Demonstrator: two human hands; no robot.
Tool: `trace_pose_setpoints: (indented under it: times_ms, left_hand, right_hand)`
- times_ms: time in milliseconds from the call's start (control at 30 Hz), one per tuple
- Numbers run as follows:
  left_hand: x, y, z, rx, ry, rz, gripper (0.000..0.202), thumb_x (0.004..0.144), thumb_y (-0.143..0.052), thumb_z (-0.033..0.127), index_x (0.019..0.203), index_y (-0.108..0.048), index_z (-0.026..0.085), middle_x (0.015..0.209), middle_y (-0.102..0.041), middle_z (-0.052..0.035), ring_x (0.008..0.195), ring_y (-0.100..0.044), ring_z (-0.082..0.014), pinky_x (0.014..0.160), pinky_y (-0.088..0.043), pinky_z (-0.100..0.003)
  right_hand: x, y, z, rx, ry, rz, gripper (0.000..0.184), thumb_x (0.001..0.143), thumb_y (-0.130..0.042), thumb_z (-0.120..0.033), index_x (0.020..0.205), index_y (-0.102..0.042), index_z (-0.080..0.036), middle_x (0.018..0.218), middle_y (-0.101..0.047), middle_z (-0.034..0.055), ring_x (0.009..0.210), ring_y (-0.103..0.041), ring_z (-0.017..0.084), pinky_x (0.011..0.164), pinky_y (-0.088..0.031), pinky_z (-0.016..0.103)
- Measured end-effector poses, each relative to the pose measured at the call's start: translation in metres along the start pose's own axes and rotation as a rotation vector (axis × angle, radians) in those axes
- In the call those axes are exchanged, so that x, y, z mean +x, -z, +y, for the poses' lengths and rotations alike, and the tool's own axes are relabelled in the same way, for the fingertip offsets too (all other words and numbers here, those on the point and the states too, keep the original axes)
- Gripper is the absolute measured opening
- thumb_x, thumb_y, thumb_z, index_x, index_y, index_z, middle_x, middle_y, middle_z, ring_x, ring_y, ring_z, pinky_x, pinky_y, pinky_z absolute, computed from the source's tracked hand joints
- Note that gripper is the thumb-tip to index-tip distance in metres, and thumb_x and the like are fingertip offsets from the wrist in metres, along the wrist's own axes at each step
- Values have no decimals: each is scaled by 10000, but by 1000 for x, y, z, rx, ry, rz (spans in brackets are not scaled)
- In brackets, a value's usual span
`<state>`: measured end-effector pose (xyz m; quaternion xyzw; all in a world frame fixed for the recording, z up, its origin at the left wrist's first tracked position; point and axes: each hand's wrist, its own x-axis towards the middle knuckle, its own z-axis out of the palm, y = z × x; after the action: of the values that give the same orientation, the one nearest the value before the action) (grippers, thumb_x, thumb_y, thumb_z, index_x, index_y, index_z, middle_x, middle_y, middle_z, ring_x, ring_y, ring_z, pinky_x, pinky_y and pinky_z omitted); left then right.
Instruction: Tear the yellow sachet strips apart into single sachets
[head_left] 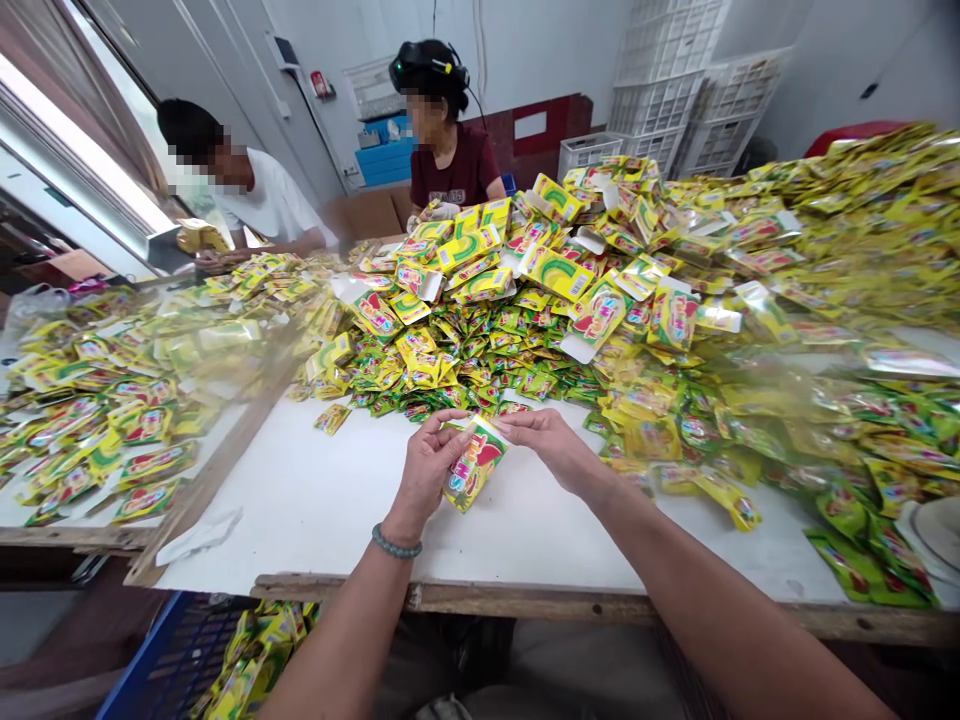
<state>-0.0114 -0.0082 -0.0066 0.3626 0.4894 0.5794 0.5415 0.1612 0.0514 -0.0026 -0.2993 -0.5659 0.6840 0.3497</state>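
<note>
Both forearms reach in over the white counter [322, 500], wrists angled toward each other. The left hand [431, 462] has its fingers closed on the left side of a packet [474, 474]; the right hand [551, 447] pinches its upper right corner. The packet tilts between them, its big letters including H and S.

**Big heap [491, 330] at the back, side heap [131, 430] to the left**

So there's one pack [475, 468] between the left hand [433, 460] and the right hand [547, 440], over the near part of the table [337, 500]. Big heap's right behind it, sprawling off to the right. A strip [221, 460] runs between the two heaps. One person [456, 165] is behind the big heap, another [277, 200] further left. Stacked crates [652, 100] back right, basket [142, 655] below the front edge, left.
</note>
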Motion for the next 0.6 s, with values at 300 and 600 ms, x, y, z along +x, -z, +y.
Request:
trace_pose_setpoints:
  times_ms: [300, 600]
  left_hand:
    - [-3, 1, 3, -43, -11, 12, 447, 671, -801, 382, 1007, -596, 168, 636, -663, 22, 521, -591, -107, 530, -460, -217]
    - [1, -2, 3, -31, -5, -17, 510, 634, -825, 376, 1010, -534, 191, 576, -597, 69, 475, -550, -92, 492, -406, -192]
  right_hand:
    - [-11, -17, 4, -642, 488, 100, 254, 886, -575, -341, 1060, -747, -272, 959, -748, 57, 930, -613, 221, 903, -461, 401]
    - [-9, -28, 12, -664, 458, 193, 365, 909, -536, -331, 1240, -648, -222, 1097, -718, 87, 1013, -631, 216, 935, -473, 387]
